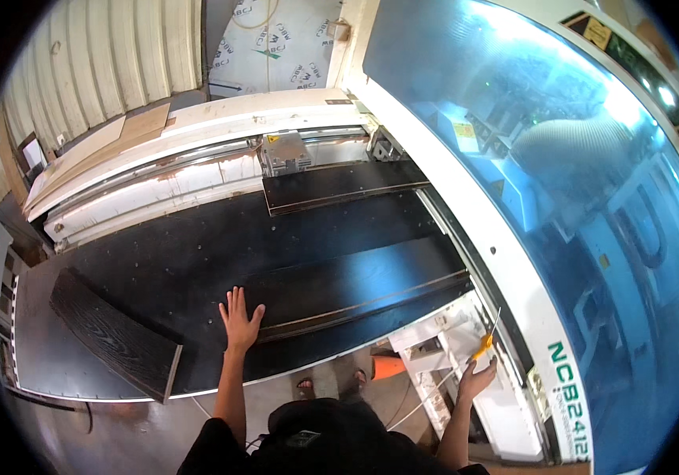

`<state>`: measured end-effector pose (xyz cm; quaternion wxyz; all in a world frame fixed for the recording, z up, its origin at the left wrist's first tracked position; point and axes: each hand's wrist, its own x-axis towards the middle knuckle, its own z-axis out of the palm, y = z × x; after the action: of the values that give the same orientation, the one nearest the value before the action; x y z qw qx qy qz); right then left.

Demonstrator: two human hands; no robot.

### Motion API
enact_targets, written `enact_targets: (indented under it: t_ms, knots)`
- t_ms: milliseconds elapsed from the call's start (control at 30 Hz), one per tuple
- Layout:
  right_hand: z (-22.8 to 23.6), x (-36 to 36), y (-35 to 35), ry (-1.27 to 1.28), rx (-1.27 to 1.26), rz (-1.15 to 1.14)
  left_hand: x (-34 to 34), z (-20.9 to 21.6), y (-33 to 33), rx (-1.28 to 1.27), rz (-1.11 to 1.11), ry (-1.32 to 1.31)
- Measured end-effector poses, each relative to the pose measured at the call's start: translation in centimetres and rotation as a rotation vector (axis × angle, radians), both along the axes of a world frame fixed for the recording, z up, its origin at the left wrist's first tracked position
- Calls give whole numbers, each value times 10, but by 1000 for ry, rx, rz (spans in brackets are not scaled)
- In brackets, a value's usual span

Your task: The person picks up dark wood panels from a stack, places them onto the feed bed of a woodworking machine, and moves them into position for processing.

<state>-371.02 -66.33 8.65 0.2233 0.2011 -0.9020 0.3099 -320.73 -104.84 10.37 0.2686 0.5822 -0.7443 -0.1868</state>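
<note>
My left hand (240, 321) lies flat with its fingers spread, at the left end of a long black panel (355, 277) on the dark machine bed (189, 237). It is empty; at this angle I cannot tell whether the thumb touches the panel's end. On the right, over the white front of the machine, my right hand (476, 381) is closed around a yellow air blow gun (483, 346). The gun's thin nozzle points up and away from me. A pale hose (426, 398) runs from near that hand down toward the floor.
A black wood-grain board (118, 336) lies slanted at the bed's left end. Another dark panel (339, 186) rests along the far side, beside a metal clamp block (284, 153). The machine's blue see-through cover (545, 174) rises on the right. An orange bin (388, 366) stands below the front edge.
</note>
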Motion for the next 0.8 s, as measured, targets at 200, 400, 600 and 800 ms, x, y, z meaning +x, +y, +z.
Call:
enact_targets:
  t_ms: [200, 400, 600, 800]
  knots:
    - [-25, -85, 15, -153, -69, 139, -18, 23, 3, 31, 27, 111]
    - [-1, -93, -9, -77, 169, 137, -7, 24, 7, 101, 71, 179]
    - [10, -122, -33, -175, -160, 304, -26, 25, -5, 194, 102, 304]
    - [60, -111, -95, -771, -913, 649, -6, 20, 10, 162, 173, 231]
